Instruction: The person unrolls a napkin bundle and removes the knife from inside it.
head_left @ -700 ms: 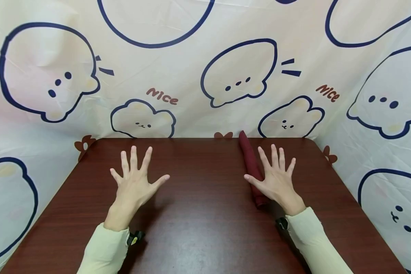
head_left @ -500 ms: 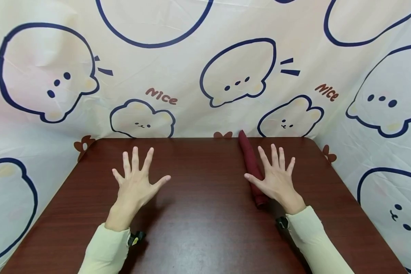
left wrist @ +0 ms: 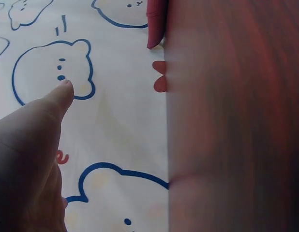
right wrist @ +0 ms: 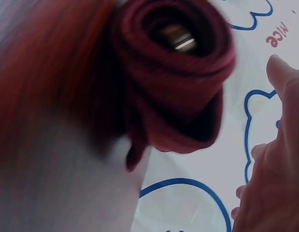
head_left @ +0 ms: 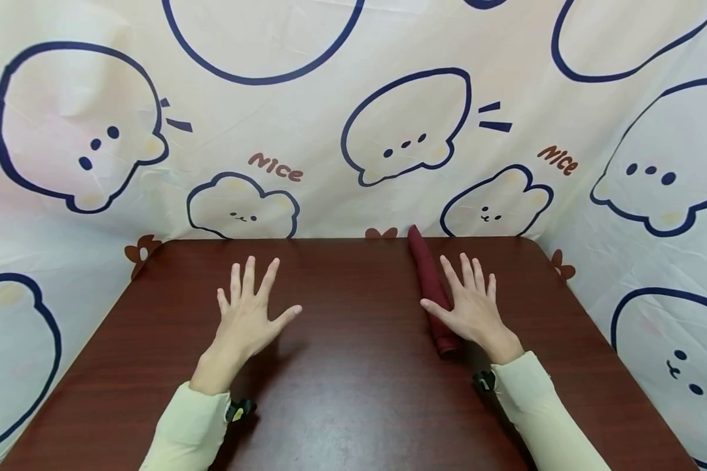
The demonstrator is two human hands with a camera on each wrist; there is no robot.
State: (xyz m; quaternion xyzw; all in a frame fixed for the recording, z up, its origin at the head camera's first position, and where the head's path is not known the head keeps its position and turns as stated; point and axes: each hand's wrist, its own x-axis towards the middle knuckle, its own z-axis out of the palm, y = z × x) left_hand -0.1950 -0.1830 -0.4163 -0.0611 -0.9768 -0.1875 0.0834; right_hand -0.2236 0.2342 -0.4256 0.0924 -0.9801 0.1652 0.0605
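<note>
A dark red rolled-up cloth (head_left: 425,278) lies lengthwise on the right half of the table, its far end reaching the back edge. Seen end-on in the right wrist view, the cloth roll (right wrist: 183,96) has something with a brown part and a shiny metallic band (right wrist: 181,38) inside; its kind is hidden. My right hand (head_left: 474,317) hovers beside the roll, fingers spread, the thumb overlapping it in the head view. On the left side, my left hand (head_left: 244,324) is held over bare wood with fingers spread. Neither hand holds anything.
The dark brown wooden table (head_left: 342,392) fills the lower view. A pale curtain (head_left: 318,131) with cartoon bears in blue outline stands along its back and sides. A black wrist strap (head_left: 240,411) shows under the left sleeve, another strap (head_left: 484,381) under the right.
My left hand has shifted a little to the right, toward the middle. The right hand's fingers have leaned slightly left and drawn a bit closer together. The cloth roll has stayed put.
</note>
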